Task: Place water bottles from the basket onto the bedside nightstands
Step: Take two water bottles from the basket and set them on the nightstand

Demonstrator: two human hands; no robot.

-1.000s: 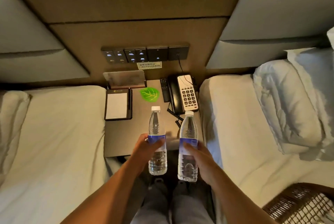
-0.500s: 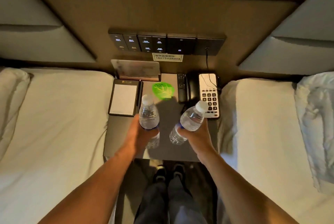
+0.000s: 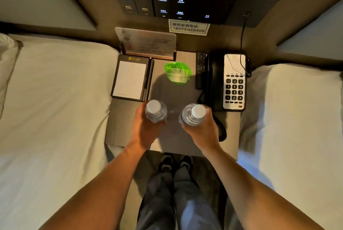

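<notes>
a: noted, left hand (image 3: 146, 127): grip wrapped round the body of a clear ribbed plastic water bottle with a white screw cap (image 3: 155, 111), seen nearly from above. right hand (image 3: 202, 127): grip likewise closed round a second clear plastic bottle, white-capped (image 3: 193, 114). both upright or close to it, over the front half of the grey-brown wood-grain worktop of the nightstand (image 3: 120, 127), between two white-sheeted beds (image 3: 55, 100).

b: bases down on the surface?

a: cannot tell; hidden under the hands and the bottle shoulders.

b: handling, as judged?

a: apparently full, so moderate weight for one hand. thin walls, likely to give under a hard squeeze; ribbing helps against slip. not fragile. best held mid-body, as now; cap end too narrow for a steady set-down. tall and narrow, so prone to tipping if released off-vertical.

b: surroundings?

a: smooth, flat, matte top. black leather-look notepad holder with white paper (image 3: 130, 79) at rear left, green leaf-shaped card (image 3: 177, 73) at rear centre, slim black remote (image 3: 200, 68), black-and-white corded telephone (image 3: 233, 81) at right, coiled cord (image 3: 222, 129) just beside the right wrist. bedding soft, slightly creased.

b: risk?

a: cord close to the right bottle's landing spot; worth setting clear of it.
</notes>
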